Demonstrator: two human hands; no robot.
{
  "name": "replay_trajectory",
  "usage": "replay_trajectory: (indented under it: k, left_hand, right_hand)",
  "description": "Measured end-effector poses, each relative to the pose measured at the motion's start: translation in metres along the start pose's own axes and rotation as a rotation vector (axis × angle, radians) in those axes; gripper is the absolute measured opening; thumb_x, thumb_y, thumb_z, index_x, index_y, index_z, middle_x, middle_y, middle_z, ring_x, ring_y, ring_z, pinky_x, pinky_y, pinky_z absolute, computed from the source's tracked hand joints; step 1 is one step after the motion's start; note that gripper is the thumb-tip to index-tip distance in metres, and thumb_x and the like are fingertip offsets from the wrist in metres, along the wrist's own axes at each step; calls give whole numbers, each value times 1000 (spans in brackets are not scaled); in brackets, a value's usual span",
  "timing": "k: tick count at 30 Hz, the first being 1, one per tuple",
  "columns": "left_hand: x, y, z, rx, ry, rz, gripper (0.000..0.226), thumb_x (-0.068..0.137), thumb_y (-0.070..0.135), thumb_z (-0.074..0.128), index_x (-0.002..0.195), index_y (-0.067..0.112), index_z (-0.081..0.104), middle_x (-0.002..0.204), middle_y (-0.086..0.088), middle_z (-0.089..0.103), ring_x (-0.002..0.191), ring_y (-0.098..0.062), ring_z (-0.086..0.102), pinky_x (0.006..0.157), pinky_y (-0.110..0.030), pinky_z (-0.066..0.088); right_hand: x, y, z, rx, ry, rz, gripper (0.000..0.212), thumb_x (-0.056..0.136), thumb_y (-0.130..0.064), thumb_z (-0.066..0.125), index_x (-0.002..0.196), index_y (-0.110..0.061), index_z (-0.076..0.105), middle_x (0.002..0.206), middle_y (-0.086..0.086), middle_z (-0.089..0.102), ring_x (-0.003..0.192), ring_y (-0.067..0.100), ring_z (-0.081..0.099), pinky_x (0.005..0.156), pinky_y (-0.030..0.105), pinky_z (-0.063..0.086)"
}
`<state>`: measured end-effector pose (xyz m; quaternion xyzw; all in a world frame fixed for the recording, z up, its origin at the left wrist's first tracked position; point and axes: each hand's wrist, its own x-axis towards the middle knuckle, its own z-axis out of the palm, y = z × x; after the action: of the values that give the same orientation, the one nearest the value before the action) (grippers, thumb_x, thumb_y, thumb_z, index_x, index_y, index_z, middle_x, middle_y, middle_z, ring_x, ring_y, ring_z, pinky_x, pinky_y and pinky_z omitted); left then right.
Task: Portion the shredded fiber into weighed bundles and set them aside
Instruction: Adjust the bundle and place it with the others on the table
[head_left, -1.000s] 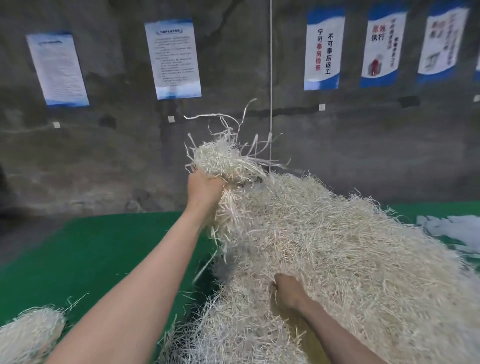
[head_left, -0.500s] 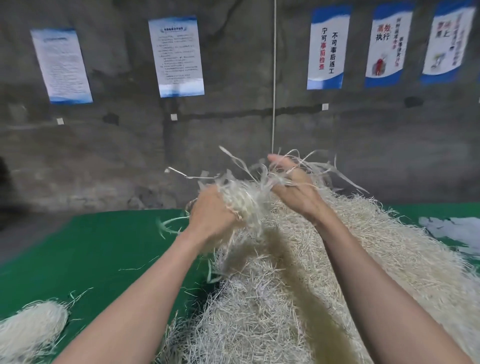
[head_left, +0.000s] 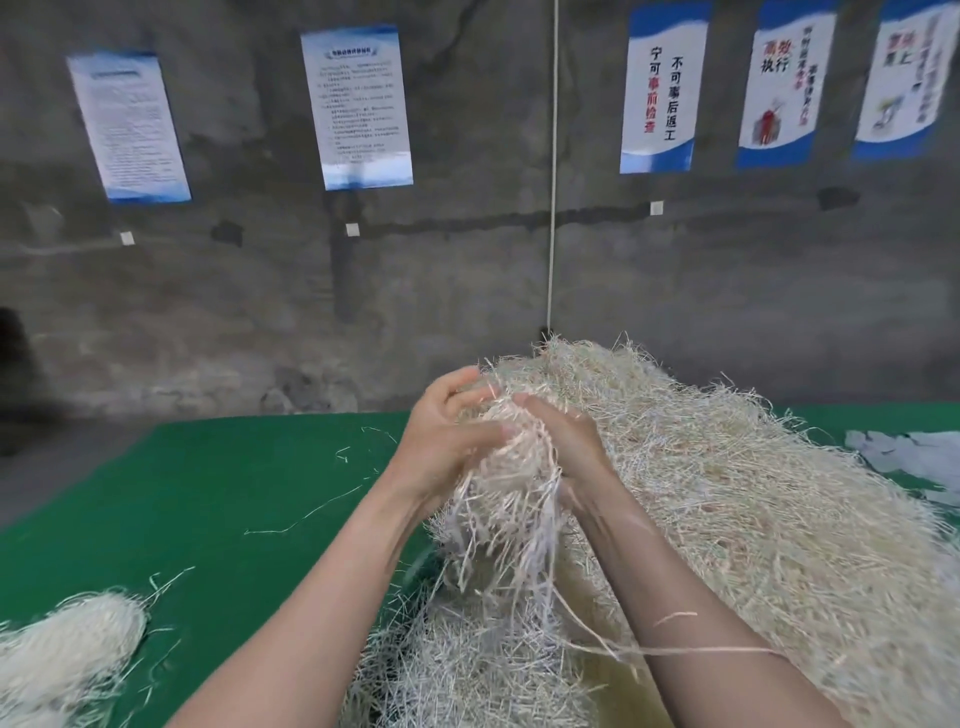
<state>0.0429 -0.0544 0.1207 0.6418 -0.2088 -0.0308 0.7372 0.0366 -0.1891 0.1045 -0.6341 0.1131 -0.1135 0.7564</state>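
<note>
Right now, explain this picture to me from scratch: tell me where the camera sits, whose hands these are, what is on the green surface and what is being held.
There is no machine here. The camera is worn on a person's head and looks forward and down, so the two bare arms reaching in from below are that person's own.

The left hand and the right hand face each other, their fingers curled around a clump of shredded fiber; loose strands hang below it.

Behind and to the right lies the big pile of fiber it seems to come from. All of it rests on a green mat, with stray strands scattered about. At the lower left sits a smaller separate bundle, probably a portion already set aside. Posters hang on the grey wall beyond.
</note>
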Motion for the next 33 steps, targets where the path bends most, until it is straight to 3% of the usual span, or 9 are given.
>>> replay_trajectory:
  k: [6, 9, 13, 17, 21, 25, 28, 31, 33]
  left_hand:
    - [-37, -14, 4, -10, 495, 133, 31, 75, 7, 76, 98, 24, 65, 97, 11, 68, 85, 4, 65, 67, -9, 51]
    - [-37, -10, -3, -278, 432, -162, 32, 80, -5, 65, 111, 4, 65, 97, -3, 71, 84, -14, 68, 77, -30, 57]
    - [-35, -4, -9, -546, 340, -407, 13, 90, -6, 47, 88, -7, 60, 76, -18, 58, 62, -25, 58, 62, -34, 51]
    - [-49, -11, -1, -789, 322, -322, 18, 85, -14, 44, 89, -2, 58, 97, -17, 59, 79, -21, 66, 74, -30, 56]
    - [-72, -32, 4, -175, 470, -113, 33, 79, -6, 65, 103, 15, 64, 113, -4, 64, 98, -12, 63, 84, -21, 53]
    - [-67, -31, -12, 48, 470, -90, 25, 74, -7, 70, 88, 14, 68, 98, -8, 69, 79, -14, 66, 71, -25, 56]
    - [-55, -24, -19, -60, 387, -104, 22, 79, -9, 64, 101, -11, 63, 89, -21, 65, 61, -15, 62, 55, -21, 54]
    - [-51, -16, -28, -36, 229, -253, 26, 82, -9, 60, 108, -8, 62, 108, -22, 63, 80, -26, 63, 71, -31, 57]
    - [-51, -10, -47, -143, 31, -387, 44, 77, -13, 58, 118, 3, 57, 119, -10, 60, 90, -28, 60, 84, -45, 54]
  right_hand:
    - [-14, -7, 28, -130, 32, -289, 73, 70, -34, 80, 131, -8, 48, 116, -1, 50, 100, 10, 49, 72, 17, 39]
    - [-22, 5, 36, -252, 22, -449, 31, 78, -40, 74, 102, -24, 64, 109, -9, 60, 99, -4, 52, 88, 20, 42]
    - [-42, 34, 48, -274, -102, -246, 94, 70, -72, 61, 147, -31, 26, 150, -1, 31, 130, 14, 36, 104, 38, 34]
    - [-22, 34, 26, -279, 88, -170, 54, 92, -5, 53, 143, -2, 33, 138, 16, 48, 48, 2, 48, 43, 10, 39]
    - [-20, 30, 17, -276, 55, -176, 35, 92, 16, 35, 125, 16, 47, 145, 18, 40, 33, 1, 43, 39, 15, 37]
    - [-36, 32, 24, -315, -57, -19, 47, 97, -4, 41, 141, 6, 29, 144, 22, 38, 58, 7, 45, 44, 10, 40]
    - [-45, 45, 31, -223, -260, 34, 93, 81, -63, 50, 151, -13, 14, 150, 11, 28, 121, 20, 50, 96, 33, 47]
    - [-42, 43, 20, -249, -265, 65, 96, 79, -48, 66, 150, -15, 10, 140, 8, 38, 98, 11, 62, 71, 18, 54]
    - [-30, 41, -1, -420, -209, 42, 86, 83, -29, 66, 150, -20, 13, 151, 13, 26, 122, 26, 49, 95, 32, 48]
